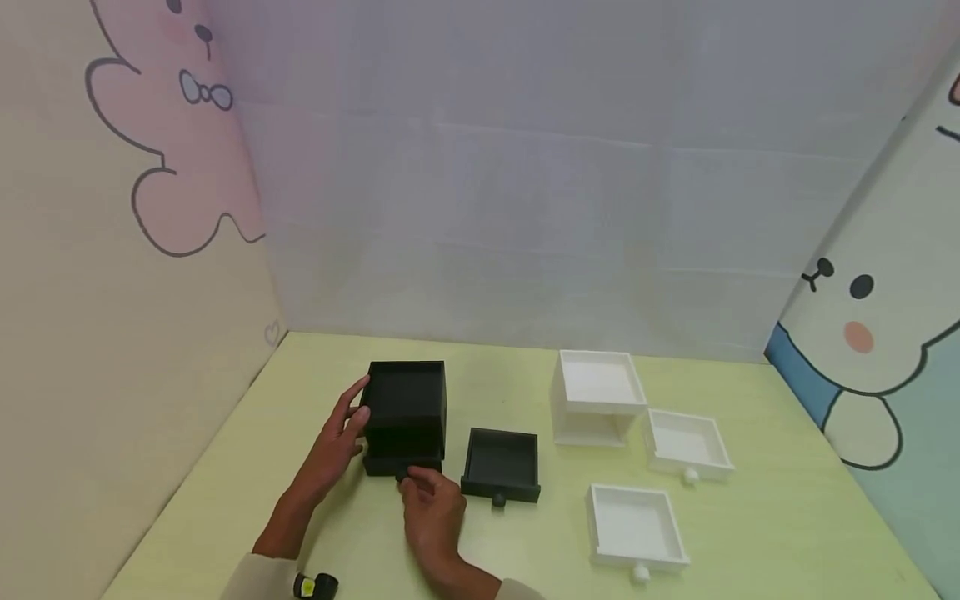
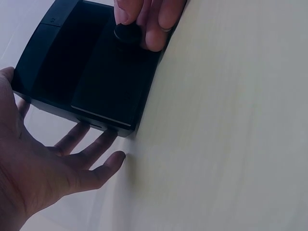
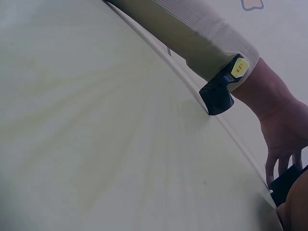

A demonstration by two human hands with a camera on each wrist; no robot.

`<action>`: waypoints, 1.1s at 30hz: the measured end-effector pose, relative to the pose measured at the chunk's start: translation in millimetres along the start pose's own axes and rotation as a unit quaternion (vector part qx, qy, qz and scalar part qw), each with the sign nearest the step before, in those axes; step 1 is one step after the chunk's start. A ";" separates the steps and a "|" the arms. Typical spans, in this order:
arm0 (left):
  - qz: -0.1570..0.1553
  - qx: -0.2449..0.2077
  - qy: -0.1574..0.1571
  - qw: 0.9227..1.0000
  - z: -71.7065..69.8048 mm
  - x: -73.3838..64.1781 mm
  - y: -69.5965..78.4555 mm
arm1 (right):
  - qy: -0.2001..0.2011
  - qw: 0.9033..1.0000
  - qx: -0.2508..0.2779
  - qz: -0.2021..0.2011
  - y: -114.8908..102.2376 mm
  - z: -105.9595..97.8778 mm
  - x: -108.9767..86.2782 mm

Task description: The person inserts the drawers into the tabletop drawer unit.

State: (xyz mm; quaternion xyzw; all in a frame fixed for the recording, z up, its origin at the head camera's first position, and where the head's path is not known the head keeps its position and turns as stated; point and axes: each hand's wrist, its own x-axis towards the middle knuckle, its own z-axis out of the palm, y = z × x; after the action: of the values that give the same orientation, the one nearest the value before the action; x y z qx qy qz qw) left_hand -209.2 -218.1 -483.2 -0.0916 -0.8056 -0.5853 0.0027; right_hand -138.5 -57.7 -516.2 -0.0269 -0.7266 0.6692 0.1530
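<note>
One black cabinet (image 1: 407, 392): stands left of centre on the pale yellow-green bench (image 1: 547, 554), a dark recess showing in the upper part of its front.
Lower black drawer (image 1: 381, 466): sits at the foot of the cabinet's front, directly under that recess.
Black knob (image 2: 127, 34): round, on the lower drawer's face.
Right hand (image 1: 437, 515): grasping that knob, pinched between thumb and fingers.
Left hand (image 1: 337, 439): released, fingers spread and touching the cabinet's left wall.
Loose black drawer (image 1: 502, 462): lies just right of the cabinet, close to the right hand, its own knob turned toward the person.
White cabinet (image 1: 602, 379): well apart, farther right, with an opening at the front.
White drawers: one (image 1: 684, 437) just beside the white cabinet's right side, another (image 1: 636, 523) nearer the person; both knobs face this way.
Left wrist: a pale sleeve (image 1: 258, 577) and a black device (image 1: 324, 586) with a yellow label.
Walls: pink cartoon animal (image 1: 183, 179) at left, white one (image 1: 900, 333) at right, creased pale sheet (image 1: 525, 200) behind.
</note>
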 end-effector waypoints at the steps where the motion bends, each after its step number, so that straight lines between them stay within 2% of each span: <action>1: -0.001 0.000 -0.001 1.000 -0.6 -0.8 -0.2 | 0.001 1.000 -0.003 0.001 -0.2 0.6 -0.7; 14: -0.004 -0.006 0.010 1.000 -3.0 -8.0 -5.1 | -0.020 1.000 -0.012 0.005 2.6 1.2 -2.3; 23: 0.002 -0.011 0.001 1.000 1.3 -5.6 -5.8 | -0.021 1.000 -0.014 0.010 6.4 -1.5 1.8; 33: 0.012 -0.009 0.000 1.000 -0.7 -0.4 -4.4 | -0.023 1.000 -0.007 0.004 5.8 1.1 6.9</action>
State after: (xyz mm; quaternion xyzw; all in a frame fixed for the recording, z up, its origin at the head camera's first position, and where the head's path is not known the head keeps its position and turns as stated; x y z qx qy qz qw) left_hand -209.6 -220.2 -487.2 -0.1012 -0.7991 -0.5925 0.0083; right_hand -146.3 -56.5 -520.7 -0.0155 -0.7346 0.6652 0.1328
